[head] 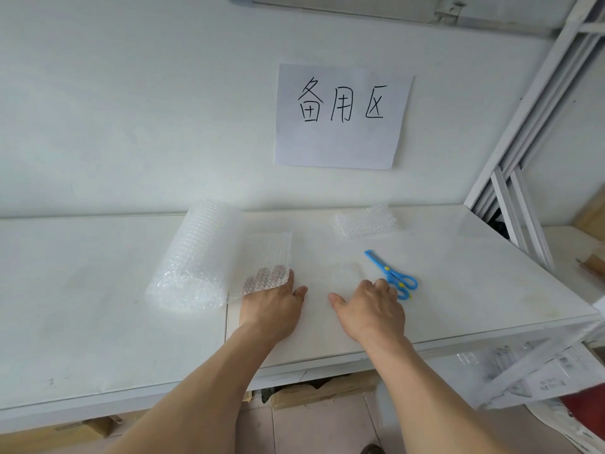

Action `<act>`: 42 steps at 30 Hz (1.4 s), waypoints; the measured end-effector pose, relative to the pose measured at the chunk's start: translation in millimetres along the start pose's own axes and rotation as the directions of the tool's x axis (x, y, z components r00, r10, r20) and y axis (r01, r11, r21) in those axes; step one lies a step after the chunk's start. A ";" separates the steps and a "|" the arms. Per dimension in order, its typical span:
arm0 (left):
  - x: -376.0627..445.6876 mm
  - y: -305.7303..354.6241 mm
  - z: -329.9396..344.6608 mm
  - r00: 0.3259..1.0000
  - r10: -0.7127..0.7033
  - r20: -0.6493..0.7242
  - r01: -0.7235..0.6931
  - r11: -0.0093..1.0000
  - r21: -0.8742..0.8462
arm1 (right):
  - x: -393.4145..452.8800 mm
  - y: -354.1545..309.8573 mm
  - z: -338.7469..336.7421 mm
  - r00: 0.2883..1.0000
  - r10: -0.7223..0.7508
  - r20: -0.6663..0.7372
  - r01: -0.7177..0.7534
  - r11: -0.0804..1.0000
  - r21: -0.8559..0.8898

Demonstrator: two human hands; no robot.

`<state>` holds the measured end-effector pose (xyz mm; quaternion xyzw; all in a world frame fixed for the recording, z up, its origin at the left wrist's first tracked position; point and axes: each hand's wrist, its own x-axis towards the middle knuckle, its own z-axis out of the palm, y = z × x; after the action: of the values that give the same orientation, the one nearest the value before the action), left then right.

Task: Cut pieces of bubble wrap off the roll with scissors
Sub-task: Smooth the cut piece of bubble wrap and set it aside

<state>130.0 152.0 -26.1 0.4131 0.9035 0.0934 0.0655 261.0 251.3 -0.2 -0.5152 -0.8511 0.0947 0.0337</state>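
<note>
Bubble wrap roll (193, 257) lies on the white table (98, 290), looks light and squishy, best held by its loose flap where the left hand (271, 309) has fingers tucked under, while the right hand (370, 309) rests flat beside the blue scissors (391, 273).

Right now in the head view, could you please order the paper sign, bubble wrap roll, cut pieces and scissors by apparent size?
1. Sign
2. Roll
3. Cut pieces, though farther away, so unsure
4. Scissors

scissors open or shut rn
Shut: the blue scissors lie flat on the table, blades together in one point.
</note>
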 end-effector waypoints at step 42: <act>176.7 88.6 -41.9 0.898 0.346 -0.272 -0.242 0.905 0.351 | 226.7 53.8 -43.4 0.984 0.174 -0.032 -0.065 0.527 0.847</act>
<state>72.0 338.1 27.2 0.5299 0.8312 0.0274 -0.1658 208.8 481.4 22.7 -0.4967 -0.6594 0.4656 0.3188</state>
